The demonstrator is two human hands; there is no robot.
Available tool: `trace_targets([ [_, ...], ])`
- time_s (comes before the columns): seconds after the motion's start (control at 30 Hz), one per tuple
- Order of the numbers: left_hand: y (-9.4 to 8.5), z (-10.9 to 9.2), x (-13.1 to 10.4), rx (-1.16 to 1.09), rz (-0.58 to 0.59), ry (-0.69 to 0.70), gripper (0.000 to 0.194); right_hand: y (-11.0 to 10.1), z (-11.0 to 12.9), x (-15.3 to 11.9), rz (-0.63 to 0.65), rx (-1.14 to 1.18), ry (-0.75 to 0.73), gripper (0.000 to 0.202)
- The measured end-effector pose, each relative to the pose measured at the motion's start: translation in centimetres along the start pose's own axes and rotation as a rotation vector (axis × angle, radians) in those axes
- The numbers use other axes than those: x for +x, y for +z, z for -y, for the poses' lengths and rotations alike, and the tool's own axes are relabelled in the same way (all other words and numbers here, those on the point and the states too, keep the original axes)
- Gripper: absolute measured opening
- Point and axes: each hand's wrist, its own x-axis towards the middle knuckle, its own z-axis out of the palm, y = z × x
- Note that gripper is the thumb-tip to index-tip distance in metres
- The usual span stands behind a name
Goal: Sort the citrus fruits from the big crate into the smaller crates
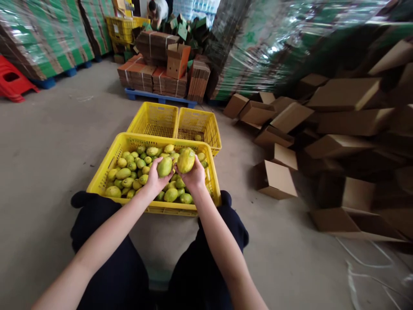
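Note:
Between my knees stands a large yellow crate point(98, 170), filled with green and yellow lemons point(123, 173). Above it, my left hand point(155, 176) is closed around a greenish lemon point(164, 167). My right hand point(196, 175) grips a bigger, yellower lemon point(186, 160) with dark marks on its skin. The two hands are close together, and both fruits are raised over the pile. Some of my fingertips are hidden behind the fruit.
Two smaller yellow crates point(153, 120) stand behind; the right one holds a small fruit point(198, 137). Open cardboard boxes point(277, 178) lie heaped on the right. Flattened cartons point(138, 76) sit on a blue pallet point(161, 97). A person point(158, 10) bends over at the back. A red stool point(14, 79) stands left.

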Motion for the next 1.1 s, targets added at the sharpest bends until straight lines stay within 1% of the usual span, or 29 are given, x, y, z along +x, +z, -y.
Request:
trace_targets([
  [0.1, 0.3, -0.3, -0.1, -0.023, 0.036, -0.060, 0.031, 0.3, -0.1, 0.3, -0.047, 0.001, 0.061, 0.020],
  [0.17, 0.5, -0.5, -0.3, -0.059, 0.035, -0.060, 0.037, 0.1, -0.1, 0.3, -0.044, 0.012, 0.097, 0.027],
  [0.2, 0.6, -0.6, -0.3, -0.084, 0.028, -0.043, 0.039, 0.0, -0.2, 0.2, -0.030, 0.025, 0.092, 0.029],
  [0.27, 0.7, -0.7, -0.3, -0.126, 0.019, -0.007, 0.038, -0.3, -0.2, -0.1, -0.003, 0.051, 0.056, 0.029],
  [0.33, 0.8, -0.6, -0.2, -0.136, 0.028, 0.003, 0.034, -0.5, -0.3, -0.1, -0.011, 0.070, 0.038, 0.028],
  [0.43, 0.8, -0.3, -0.1, -0.117, 0.046, -0.029, 0.025, -0.8, -0.6, 0.3, -0.032, 0.065, 0.064, 0.028],
  [0.53, 0.8, -0.2, -0.1, -0.145, 0.030, -0.032, 0.020, -0.9, -1.1, 0.8, -0.001, 0.046, 0.065, 0.026],
  [0.63, 0.9, -0.5, -0.2, -0.181, -0.007, -0.008, 0.025, -0.9, -1.2, 1.0, 0.019, 0.079, 0.009, 0.024],
  [0.7, 0.8, -0.8, -0.4, -0.169, -0.009, 0.000, 0.030, -0.8, -1.0, 0.7, 0.044, 0.104, -0.014, 0.027],
  [0.83, 0.6, -1.2, -0.7, -0.108, 0.069, 0.006, 0.033, -0.9, -0.4, 0.3, 0.118, 0.126, -0.020, 0.033],
  [0.9, 0.7, -1.3, -0.7, -0.081, 0.098, -0.006, 0.035, -1.1, -0.2, 0.4, 0.106, 0.148, -0.008, 0.033],
  [0.97, 0.8, -1.3, -0.5, -0.073, 0.109, -0.023, 0.038, -1.3, -0.1, 0.7, 0.063, 0.170, 0.017, 0.032],
  [1.1, 0.9, -1.0, -0.1, -0.101, 0.084, -0.024, 0.037, -1.7, -0.4, 1.4, -0.007, 0.154, 0.005, 0.028],
])
